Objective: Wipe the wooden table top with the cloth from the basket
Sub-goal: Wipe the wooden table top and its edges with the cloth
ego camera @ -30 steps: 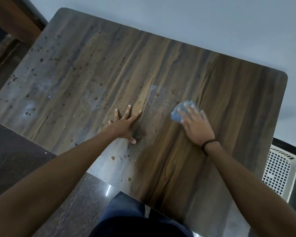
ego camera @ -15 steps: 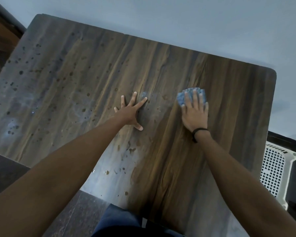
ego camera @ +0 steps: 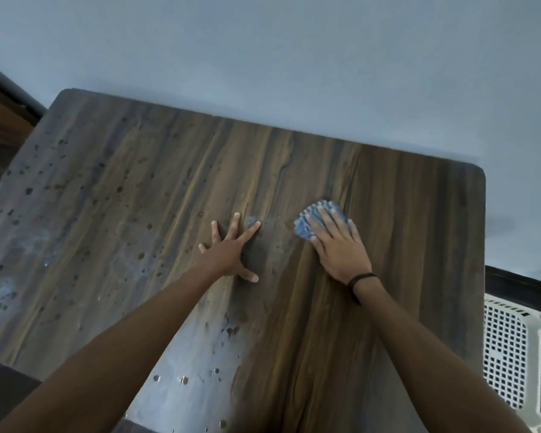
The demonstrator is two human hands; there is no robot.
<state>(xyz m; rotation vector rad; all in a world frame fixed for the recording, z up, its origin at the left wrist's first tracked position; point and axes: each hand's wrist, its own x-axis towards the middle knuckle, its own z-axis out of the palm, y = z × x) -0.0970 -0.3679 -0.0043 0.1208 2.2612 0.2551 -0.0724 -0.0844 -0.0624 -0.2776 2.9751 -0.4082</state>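
Observation:
A wooden table top (ego camera: 403, 232) with dark grain fills the view. Its left half and near edge are speckled with droplets and dusty smears. A small blue cloth (ego camera: 306, 223) lies on the wood right of centre. My right hand (ego camera: 338, 245) presses flat on the cloth with straight fingers, covering most of it. My left hand (ego camera: 228, 248) rests flat on the bare wood a little to the left, fingers spread. A black band sits on the right wrist.
A white perforated plastic basket (ego camera: 509, 348) stands on the dark floor beyond the table's right edge. A pale wall runs along the table's far edge. Dark wooden furniture (ego camera: 0, 120) shows at the far left.
My right hand has slid the cloth away from me and back toward the left a little. The left hand stayed flat in place. The camera has tilted up, showing more wall.

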